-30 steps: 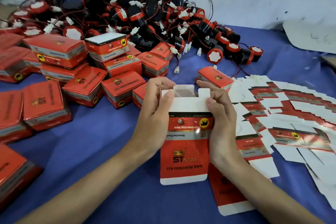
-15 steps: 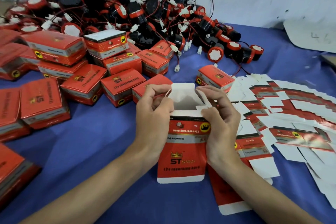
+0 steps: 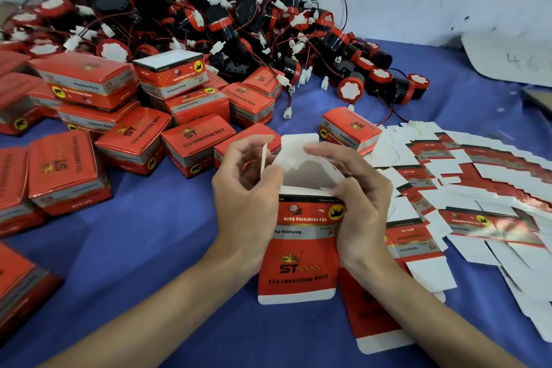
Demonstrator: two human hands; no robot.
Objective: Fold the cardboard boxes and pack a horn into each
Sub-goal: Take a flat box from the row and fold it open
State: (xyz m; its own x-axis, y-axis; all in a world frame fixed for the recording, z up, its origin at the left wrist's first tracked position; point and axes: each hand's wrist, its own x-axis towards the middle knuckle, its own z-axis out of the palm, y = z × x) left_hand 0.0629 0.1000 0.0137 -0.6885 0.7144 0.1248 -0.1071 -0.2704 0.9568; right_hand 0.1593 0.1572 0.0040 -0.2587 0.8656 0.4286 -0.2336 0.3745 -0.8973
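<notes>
item: red printed cardboard box (image 3: 298, 251), centre near, half-erected, far flaps open; left hand (image 3: 245, 203) and right hand (image 3: 361, 203) pinch its sides; next: tuck flaps, fetch black-and-red horn (image 3: 349, 88) from far pile.

The left grip (image 3: 245, 197) is a bare hand with slim fingers (image 3: 251, 143) and faint knuckle ridges across its back; the right grip (image 3: 361, 206) is bare likewise, its knuckles and tendons lightly raised; both wrists (image 3: 218, 257) are narrow and uncovered; the left forearm (image 3: 164, 302) and the right forearm (image 3: 433, 317) are slender, smooth and bare as far as the lower edge of the view; whatever is worn higher up lies out of sight.
</notes>
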